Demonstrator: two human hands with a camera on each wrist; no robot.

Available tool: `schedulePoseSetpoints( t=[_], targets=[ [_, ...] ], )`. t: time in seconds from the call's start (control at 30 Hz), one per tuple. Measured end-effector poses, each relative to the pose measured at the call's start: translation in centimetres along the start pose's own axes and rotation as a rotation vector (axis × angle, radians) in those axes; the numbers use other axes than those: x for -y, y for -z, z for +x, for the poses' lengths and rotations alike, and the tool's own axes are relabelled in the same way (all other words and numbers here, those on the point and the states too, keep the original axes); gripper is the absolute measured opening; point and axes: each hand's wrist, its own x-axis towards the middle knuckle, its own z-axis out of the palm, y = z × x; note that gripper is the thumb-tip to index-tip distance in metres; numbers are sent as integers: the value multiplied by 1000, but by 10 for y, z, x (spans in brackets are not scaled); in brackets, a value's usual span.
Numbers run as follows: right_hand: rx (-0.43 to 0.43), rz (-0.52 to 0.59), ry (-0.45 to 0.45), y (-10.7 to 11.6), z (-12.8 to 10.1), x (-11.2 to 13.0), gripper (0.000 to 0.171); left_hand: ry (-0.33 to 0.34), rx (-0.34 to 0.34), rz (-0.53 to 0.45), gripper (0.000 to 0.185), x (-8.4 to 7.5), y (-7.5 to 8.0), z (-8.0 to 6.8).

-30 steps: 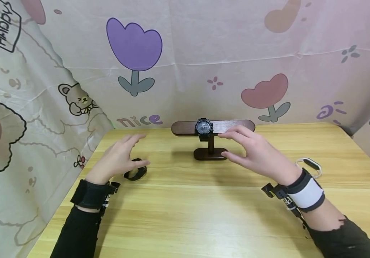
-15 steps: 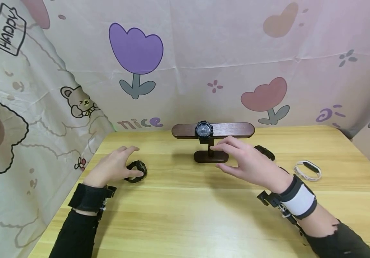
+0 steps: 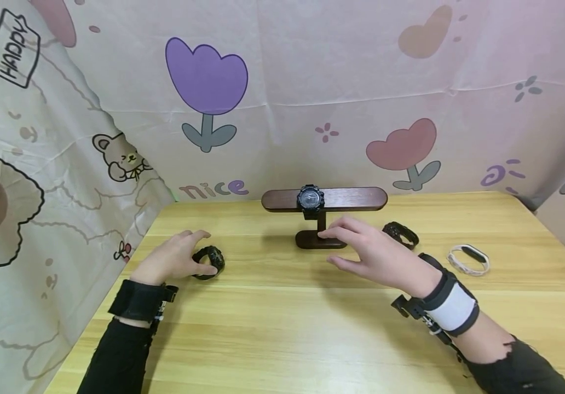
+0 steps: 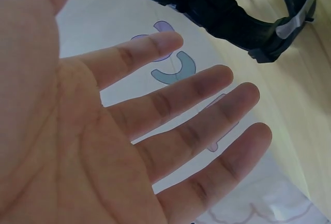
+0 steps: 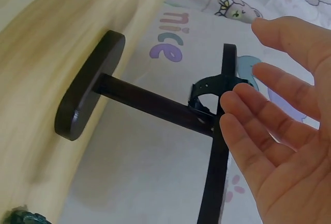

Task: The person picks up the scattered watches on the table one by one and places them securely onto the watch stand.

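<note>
- Four watches: one black watch (image 3: pixel 311 198) on the wooden stand (image 3: pixel 324 200); three on the table (image 3: pixel 282 328)
- Left hand (image 3: pixel 174 260) — fingers spread, holding nothing — beside a second black watch (image 3: pixel 208 262)
- Right hand (image 3: pixel 368 251) open, empty, before the stand's base; dark band (image 3: pixel 401 234) and white band (image 3: pixel 468 258) lie right

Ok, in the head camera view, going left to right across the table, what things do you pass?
Left hand → black chunky watch lying on the wood → dark wooden T-shaped stand carrying a black watch → black strap-style watch → white slim band.
</note>
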Motion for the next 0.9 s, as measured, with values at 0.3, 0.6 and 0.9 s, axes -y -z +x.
schedulePoseSetpoints(
  t=[0.3, 0.6, 0.9],
  targets=[
    [46, 9, -11, -7, -1, 2, 48, -15, 8, -3, 92, 3, -6, 4],
    [59, 5, 12, -15, -1, 2, 49, -19, 20, 26, 83, 0, -6, 5],
    [68, -19, 12, -16, -1, 5, 49, -18, 37, 25, 79, 1, -9, 9]
  ],
)
